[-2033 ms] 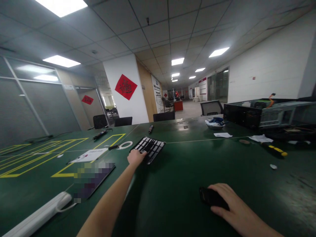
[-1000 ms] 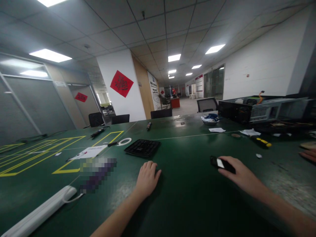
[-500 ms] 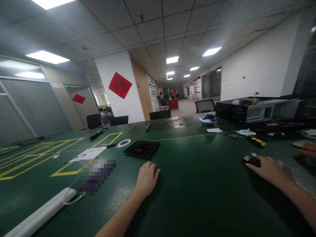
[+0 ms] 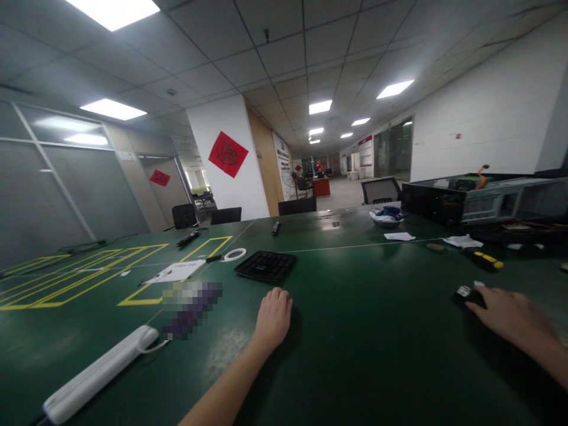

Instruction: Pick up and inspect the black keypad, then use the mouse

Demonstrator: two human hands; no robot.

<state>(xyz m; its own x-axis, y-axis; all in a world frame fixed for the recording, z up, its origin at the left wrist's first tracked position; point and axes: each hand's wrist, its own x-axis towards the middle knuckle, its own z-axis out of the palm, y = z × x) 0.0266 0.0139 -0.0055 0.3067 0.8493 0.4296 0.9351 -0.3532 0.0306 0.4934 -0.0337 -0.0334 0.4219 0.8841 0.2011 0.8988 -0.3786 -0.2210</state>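
My left hand (image 4: 273,317) lies flat and open on the green table (image 4: 355,355), fingers together, a short way in front of a black grille-like panel (image 4: 265,265). My right hand (image 4: 510,313) reaches to the right over the table, its fingers resting on a small black device (image 4: 465,293) with a pale patch on top. How firmly the fingers grip the device is not visible.
A white power strip (image 4: 100,371) lies at the near left beside a blurred dark item (image 4: 190,307). Yellow floor-tape markings, a paper sheet (image 4: 175,271) and a white ring (image 4: 234,254) lie left. An open computer case (image 4: 483,201), a yellow-handled screwdriver (image 4: 483,256) and a bowl (image 4: 387,220) stand at the right.
My left hand drew back from the black panel and settled flat on the table. My right hand slid the small black device from the near middle out to the right.
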